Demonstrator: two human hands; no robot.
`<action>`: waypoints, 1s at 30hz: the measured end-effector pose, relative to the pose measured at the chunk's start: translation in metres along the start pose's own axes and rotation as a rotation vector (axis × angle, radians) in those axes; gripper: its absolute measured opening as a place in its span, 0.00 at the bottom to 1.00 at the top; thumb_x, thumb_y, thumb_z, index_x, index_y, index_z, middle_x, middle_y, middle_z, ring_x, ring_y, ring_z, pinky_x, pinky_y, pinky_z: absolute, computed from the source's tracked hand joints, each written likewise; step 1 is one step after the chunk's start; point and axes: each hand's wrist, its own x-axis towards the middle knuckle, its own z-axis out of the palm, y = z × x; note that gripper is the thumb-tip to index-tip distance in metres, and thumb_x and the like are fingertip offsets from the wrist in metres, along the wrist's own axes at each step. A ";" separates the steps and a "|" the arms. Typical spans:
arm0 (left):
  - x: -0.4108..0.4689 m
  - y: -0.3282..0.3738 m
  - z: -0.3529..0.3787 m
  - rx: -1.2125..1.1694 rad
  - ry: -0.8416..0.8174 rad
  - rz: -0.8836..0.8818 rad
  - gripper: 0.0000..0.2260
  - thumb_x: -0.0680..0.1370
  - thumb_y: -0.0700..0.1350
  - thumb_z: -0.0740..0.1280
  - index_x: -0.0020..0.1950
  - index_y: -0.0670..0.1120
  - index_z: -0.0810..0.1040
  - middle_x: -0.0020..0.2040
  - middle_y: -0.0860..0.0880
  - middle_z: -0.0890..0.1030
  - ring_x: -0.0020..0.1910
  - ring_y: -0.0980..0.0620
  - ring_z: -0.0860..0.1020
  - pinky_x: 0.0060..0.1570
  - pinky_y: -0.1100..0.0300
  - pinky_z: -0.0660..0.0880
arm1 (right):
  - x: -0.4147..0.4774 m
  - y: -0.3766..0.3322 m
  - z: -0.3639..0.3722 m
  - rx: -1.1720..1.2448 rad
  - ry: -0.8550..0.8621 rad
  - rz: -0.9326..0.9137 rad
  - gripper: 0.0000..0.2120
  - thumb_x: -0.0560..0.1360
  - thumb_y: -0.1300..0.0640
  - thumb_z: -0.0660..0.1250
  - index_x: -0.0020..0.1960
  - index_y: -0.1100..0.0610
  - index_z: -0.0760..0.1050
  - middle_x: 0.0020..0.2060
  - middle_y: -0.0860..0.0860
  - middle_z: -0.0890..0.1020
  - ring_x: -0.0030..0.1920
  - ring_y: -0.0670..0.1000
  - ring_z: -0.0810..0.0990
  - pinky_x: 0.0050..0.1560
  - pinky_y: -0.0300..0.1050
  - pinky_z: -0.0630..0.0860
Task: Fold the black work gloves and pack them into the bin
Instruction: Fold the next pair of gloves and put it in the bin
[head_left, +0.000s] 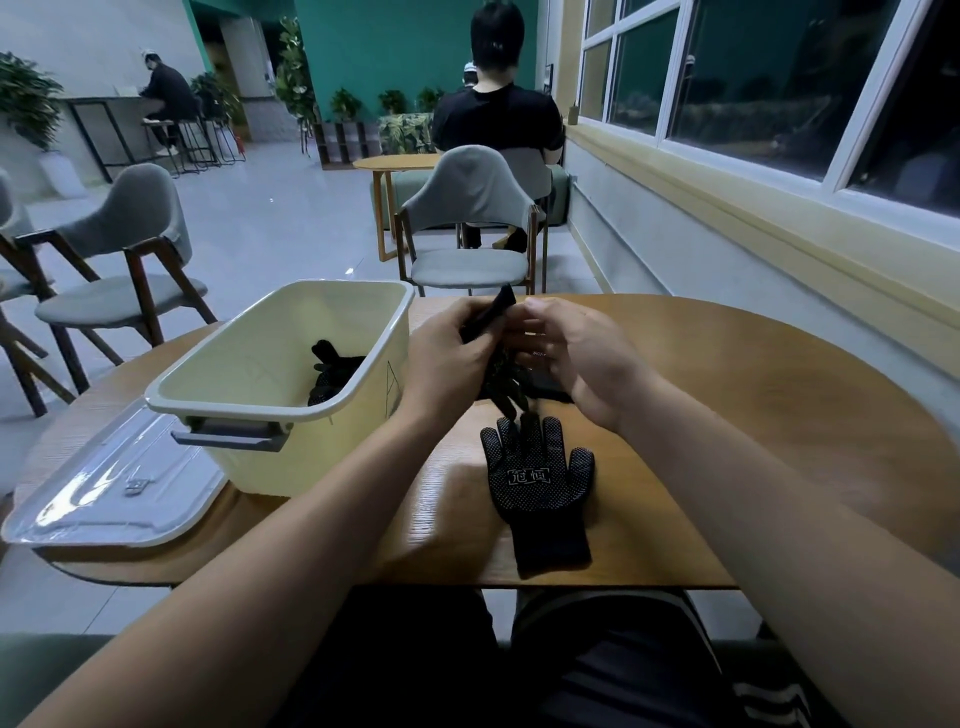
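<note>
Fingers of left hand (447, 364) and right hand (582, 358) grip a black glove (491, 318). The bin (218, 358) stands just left of them. A second glove (537, 483) lies nearer, and the surface (753, 415) stretches rightward.

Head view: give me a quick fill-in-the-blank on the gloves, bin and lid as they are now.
The left hand and right hand grip ____ black glove between them.
A dotted glove lies flat on the wooden ____.
The cream bin stands ____ of the hands, with packed gloves inside.
Its clear lid lies beside it, leaving the bin ____.
Missing words: one; table; left; open.
</note>
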 end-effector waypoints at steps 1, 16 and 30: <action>0.003 0.000 -0.002 0.012 0.012 0.000 0.06 0.81 0.47 0.72 0.56 0.51 0.87 0.47 0.56 0.88 0.49 0.57 0.86 0.54 0.47 0.83 | -0.002 0.000 0.000 -0.005 -0.015 0.007 0.19 0.87 0.52 0.59 0.65 0.64 0.81 0.61 0.60 0.86 0.58 0.54 0.85 0.59 0.49 0.79; 0.000 0.043 -0.027 0.390 -0.071 0.486 0.08 0.79 0.48 0.75 0.57 0.50 0.89 0.44 0.53 0.75 0.42 0.56 0.76 0.43 0.57 0.75 | 0.003 0.019 -0.002 0.419 -0.304 0.326 0.48 0.78 0.21 0.45 0.72 0.59 0.78 0.70 0.59 0.78 0.74 0.61 0.76 0.78 0.58 0.67; -0.085 0.018 -0.024 0.534 -0.254 0.502 0.05 0.78 0.50 0.77 0.52 0.52 0.86 0.46 0.57 0.84 0.46 0.56 0.79 0.49 0.49 0.76 | -0.004 0.033 -0.023 0.812 -0.421 0.415 0.49 0.79 0.27 0.62 0.83 0.63 0.59 0.80 0.59 0.66 0.81 0.59 0.65 0.84 0.56 0.55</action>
